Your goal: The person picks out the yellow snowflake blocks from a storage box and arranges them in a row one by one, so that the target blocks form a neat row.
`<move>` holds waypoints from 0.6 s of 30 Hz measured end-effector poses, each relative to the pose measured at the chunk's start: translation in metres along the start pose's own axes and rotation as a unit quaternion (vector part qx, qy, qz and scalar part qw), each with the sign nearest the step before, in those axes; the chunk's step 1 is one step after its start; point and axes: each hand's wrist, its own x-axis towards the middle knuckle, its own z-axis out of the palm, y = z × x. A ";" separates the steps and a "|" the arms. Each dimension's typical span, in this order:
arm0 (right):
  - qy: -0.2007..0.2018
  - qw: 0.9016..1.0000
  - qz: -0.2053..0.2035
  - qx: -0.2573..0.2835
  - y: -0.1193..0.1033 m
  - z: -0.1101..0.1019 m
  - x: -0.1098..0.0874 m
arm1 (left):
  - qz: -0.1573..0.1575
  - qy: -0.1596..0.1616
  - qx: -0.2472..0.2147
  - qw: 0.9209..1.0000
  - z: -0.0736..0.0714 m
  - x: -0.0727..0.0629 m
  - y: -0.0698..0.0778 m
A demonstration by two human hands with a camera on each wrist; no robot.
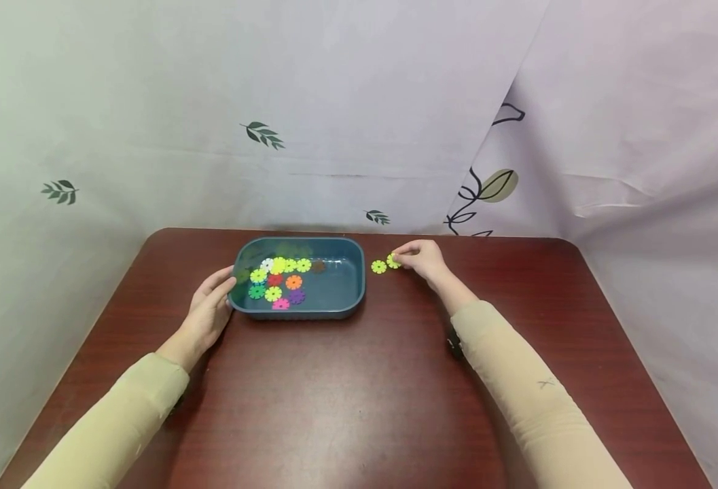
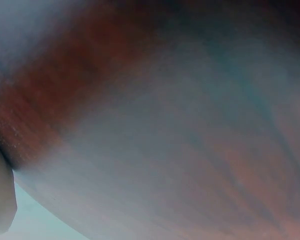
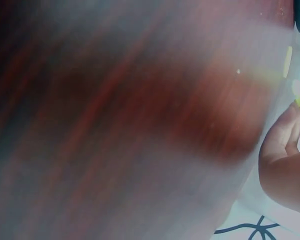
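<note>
At the left end of a dark blue plastic tub [image 1: 300, 315], my left hand [image 1: 208, 309] grips the rim. Inside the tub lie flower-shaped plastic discs, among them an orange disc [image 1: 294, 282], a purple disc [image 1: 297, 296], a green disc [image 1: 257, 291] and several yellow ones, mostly toward the left. Right of the tub, my right hand [image 1: 421, 261] pinches a yellow flower-shaped disc [image 1: 392, 260] between thumb and fingertips. Another yellow disc [image 1: 379, 267] lies close beside it, near the tub's right wall. The right wrist view catches the curled right hand [image 3: 285, 155] at its edge.
A dark red wooden table [image 1: 334, 387] bears everything. Behind its far edge hangs a pale curtain [image 1: 334, 102] with leaf prints. The left wrist view shows mostly blurred tabletop [image 2: 65, 85].
</note>
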 end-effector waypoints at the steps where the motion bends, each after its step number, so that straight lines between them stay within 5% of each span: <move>1: -0.003 1.000 0.003 -0.006 0.001 -0.001 0.000 | 0.000 0.000 0.001 1.000 0.000 0.000 0.000; 12: -0.005 0.989 -0.060 -0.131 0.008 -0.002 0.001 | 0.004 -0.005 -0.004 1.000 0.001 0.000 0.000; 18: 0.003 0.985 -0.063 -0.162 0.006 0.001 0.000 | 0.001 -0.002 -0.003 1.000 0.001 0.000 0.000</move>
